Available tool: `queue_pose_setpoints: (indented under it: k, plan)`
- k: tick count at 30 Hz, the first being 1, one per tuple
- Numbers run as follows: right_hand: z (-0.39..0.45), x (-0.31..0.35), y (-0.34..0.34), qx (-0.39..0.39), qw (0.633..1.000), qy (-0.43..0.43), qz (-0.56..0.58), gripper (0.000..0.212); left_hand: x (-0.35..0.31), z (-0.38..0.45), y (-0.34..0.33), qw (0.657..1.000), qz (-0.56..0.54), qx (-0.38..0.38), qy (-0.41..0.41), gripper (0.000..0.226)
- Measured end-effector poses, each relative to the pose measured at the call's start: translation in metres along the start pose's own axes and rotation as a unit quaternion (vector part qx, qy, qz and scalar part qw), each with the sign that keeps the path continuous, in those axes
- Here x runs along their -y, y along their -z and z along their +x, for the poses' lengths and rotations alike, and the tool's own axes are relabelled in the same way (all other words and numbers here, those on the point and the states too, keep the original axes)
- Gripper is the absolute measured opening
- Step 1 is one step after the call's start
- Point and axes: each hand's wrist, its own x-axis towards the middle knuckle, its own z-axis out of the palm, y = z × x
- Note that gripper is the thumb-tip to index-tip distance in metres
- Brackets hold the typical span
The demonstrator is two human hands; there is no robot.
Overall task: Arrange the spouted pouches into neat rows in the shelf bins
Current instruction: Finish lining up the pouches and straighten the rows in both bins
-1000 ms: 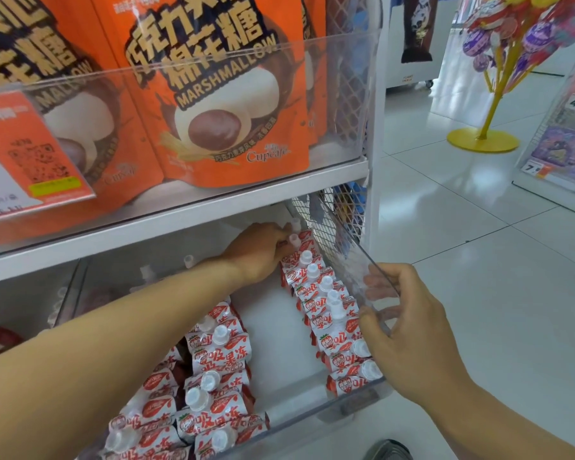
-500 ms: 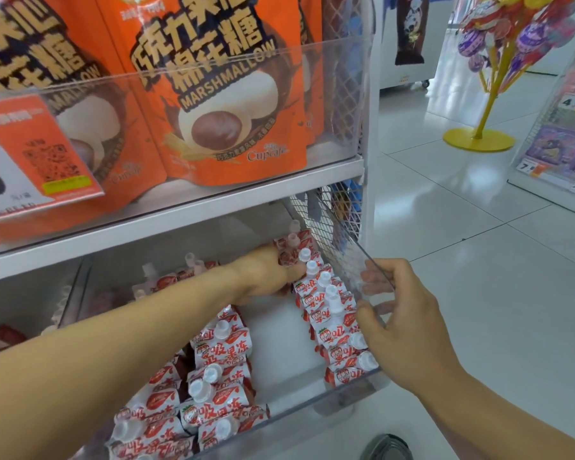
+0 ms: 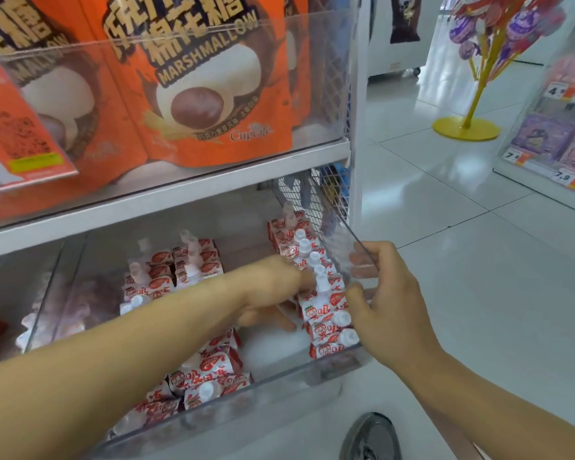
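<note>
Head: glossy white-capped pouches (image 3: 322,310), clear bin (image 3: 279,386).

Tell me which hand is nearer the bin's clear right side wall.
Right. The right hand grips the clear side wall at its top edge. The left hand is inside the bin, pressed against the right-hand pouch row, short of that wall.

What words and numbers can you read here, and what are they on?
"MARSHMALLOW": orange marshmallow bag on the upper shelf.
"Cupcafe", roughly, as the script is hard to read: same bag, lower right.
"7.9": price tag on the right-hand rack; a second tag looks the same.
Spouted pouches: Chinese print, too blurred.
Orange card: too blurred.
</note>
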Motion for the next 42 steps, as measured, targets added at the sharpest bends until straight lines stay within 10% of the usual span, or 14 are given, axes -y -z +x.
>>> queue_pose_setpoints:
  k: [9,17,37,42]
  plan:
    - [0.009,0.004,0.007,-0.02,0.999,0.027,-0.019,0.025,0.014,-0.008,-0.031,0.996,-0.083,0.016,-0.016,0.063]
    - [-0.004,0.003,0.04,0.132,0.982,-0.137,-0.008,0.03,0.019,-0.024,-0.042,0.992,-0.127,0.02,-0.011,0.057]
    - [0.008,-0.003,0.053,0.291,0.94,-0.11,0.144,0.048,0.018,-0.021,-0.038,0.99,-0.142,0.022,-0.006,0.018]
    - [0.01,-0.006,0.053,0.303,0.929,-0.126,0.171,0.027,0.008,-0.004,-0.021,0.986,-0.133,-0.095,-0.033,0.052]
